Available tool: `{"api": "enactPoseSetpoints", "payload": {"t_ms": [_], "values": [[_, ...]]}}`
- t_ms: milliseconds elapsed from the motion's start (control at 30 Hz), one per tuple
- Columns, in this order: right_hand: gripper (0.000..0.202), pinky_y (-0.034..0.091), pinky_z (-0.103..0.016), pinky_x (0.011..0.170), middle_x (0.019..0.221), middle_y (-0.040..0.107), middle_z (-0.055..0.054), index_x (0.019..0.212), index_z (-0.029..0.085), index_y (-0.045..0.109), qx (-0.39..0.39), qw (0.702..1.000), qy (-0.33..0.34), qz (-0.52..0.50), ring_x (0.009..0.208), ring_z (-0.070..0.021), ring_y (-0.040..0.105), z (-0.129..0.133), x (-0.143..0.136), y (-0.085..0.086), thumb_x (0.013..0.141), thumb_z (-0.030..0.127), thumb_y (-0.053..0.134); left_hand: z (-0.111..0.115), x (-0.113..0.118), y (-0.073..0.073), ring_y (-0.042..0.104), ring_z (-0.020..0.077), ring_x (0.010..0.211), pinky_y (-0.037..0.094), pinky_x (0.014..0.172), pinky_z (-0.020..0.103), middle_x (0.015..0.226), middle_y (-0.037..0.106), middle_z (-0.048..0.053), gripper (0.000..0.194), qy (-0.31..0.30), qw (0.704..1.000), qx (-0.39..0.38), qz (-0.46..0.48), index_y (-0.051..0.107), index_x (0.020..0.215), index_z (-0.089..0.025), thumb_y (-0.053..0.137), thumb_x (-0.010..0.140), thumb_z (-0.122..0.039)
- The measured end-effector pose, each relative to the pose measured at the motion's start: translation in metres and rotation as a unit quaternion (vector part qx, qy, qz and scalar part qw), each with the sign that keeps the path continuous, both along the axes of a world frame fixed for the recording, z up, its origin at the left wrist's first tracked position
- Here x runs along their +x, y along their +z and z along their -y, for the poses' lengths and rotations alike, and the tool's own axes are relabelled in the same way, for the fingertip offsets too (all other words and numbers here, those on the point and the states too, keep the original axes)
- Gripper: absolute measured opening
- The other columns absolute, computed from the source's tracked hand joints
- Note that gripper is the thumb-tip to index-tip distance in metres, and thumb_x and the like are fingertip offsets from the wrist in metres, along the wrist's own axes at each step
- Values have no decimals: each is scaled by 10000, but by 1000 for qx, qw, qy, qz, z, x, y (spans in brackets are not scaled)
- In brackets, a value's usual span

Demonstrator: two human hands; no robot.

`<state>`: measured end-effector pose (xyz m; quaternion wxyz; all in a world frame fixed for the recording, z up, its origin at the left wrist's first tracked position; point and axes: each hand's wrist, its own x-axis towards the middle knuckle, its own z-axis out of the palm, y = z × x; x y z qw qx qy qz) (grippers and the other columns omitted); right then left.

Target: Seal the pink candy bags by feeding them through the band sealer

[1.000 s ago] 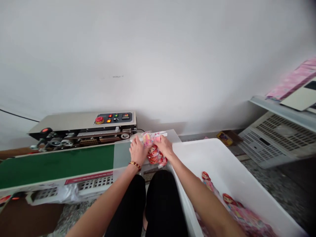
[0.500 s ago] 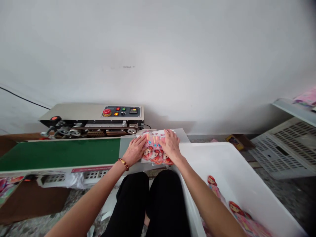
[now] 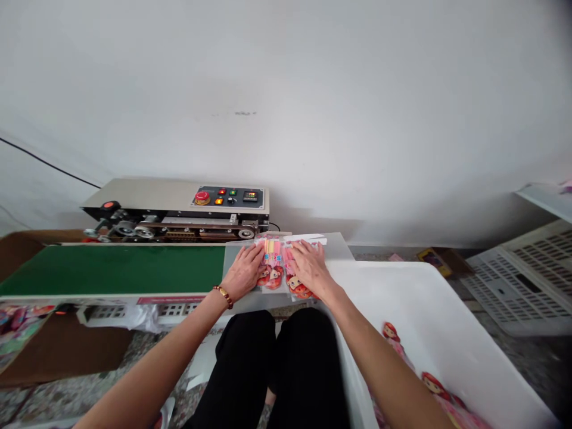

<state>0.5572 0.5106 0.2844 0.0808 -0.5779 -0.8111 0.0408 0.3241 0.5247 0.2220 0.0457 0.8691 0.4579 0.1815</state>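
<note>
Several packets (image 3: 274, 260) printed with a red-haired cartoon figure lie on a translucent plate (image 3: 338, 249) at the end of the green belt. My left hand (image 3: 242, 269) rests over the left edge of the left packets, its fingers stretched out flat. Atop the right group of packets (image 3: 300, 289) lies my right hand (image 3: 310, 266), palm down with fingers extended. A narrow gap shows between the two groups. White strips (image 3: 308, 238) stick out beyond my right fingers. The undersides of both hands are hidden.
A sealing machine (image 3: 179, 199) with lit buttons stands behind the green belt (image 3: 134, 269), against the wall. Right of my knees is a white tub (image 3: 404, 280) with several red-haired figure pieces (image 3: 435, 386) in it. A white crate (image 3: 527, 286) and a cardboard box (image 3: 84, 348) are farther out.
The packets have parted into two groups with a gap between them; before, they overlapped in one bunch. My right hand now lies flatter on the right group. The view has shifted slightly left.
</note>
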Motion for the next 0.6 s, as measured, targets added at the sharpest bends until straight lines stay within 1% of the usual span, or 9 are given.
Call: {"api": "enactPoseSetpoints", "payload": {"t_ms": [67,167,300,400,500,567,600], "values": [[372,212,-661,1177,1478,559,-105,1351,215,605,28,999,17,-5,1418,-303,411,-2,-12,0,1035,227,408,-1,3,1,447,295,1437,336,1225,530,1527,493,188,478,-8,1000,9,-9,490,1445,-107,419,1018,-309],[399,213,-672,1173,1497,539,-115,1410,206,558,30,998,51,8,1414,-307,410,-2,-24,-6,1045,245,405,-1,4,2,454,280,1434,334,1228,513,1528,493,185,477,-18,1000,17,-19,481,1452,-112,407,1020,-302],[403,161,-685,1183,1514,521,-117,1414,220,569,23,999,41,24,1423,-323,396,3,-21,-13,1052,261,398,0,-9,4,439,277,1445,331,1229,511,1537,483,187,489,-22,999,11,-30,473,1459,-103,408,1020,-309],[409,144,-702,1175,1514,520,-124,1425,207,563,24,998,52,34,1434,-335,373,4,-16,-11,1057,271,397,0,-33,5,441,274,1445,318,1232,524,1539,482,184,489,-9,1000,3,-28,478,1462,-124,409,1015,-310],[405,112,-731,1171,1504,531,-116,1434,211,553,32,996,70,37,1431,-340,368,1,-20,-10,1067,294,403,0,-69,5,463,274,1430,323,1224,532,1540,485,175,472,17,999,-20,-26,516,1433,-147,401,1007,-313],[392,97,-734,1175,1494,542,-108,1421,225,565,37,996,77,29,1425,-341,371,-4,-27,-12,1070,319,416,1,-89,8,490,295,1405,322,1213,573,1515,516,169,454,53,998,-28,-28,556,1398,-171,418,988,-312],[383,94,-734,1177,1490,546,-104,1407,232,577,38,996,78,23,1422,-343,373,-6,-32,-14,1071,330,423,1,-95,9,495,309,1398,308,1211,602,1500,533,167,447,79,996,-20,-26,571,1383,-184,427,978,-303]]}}
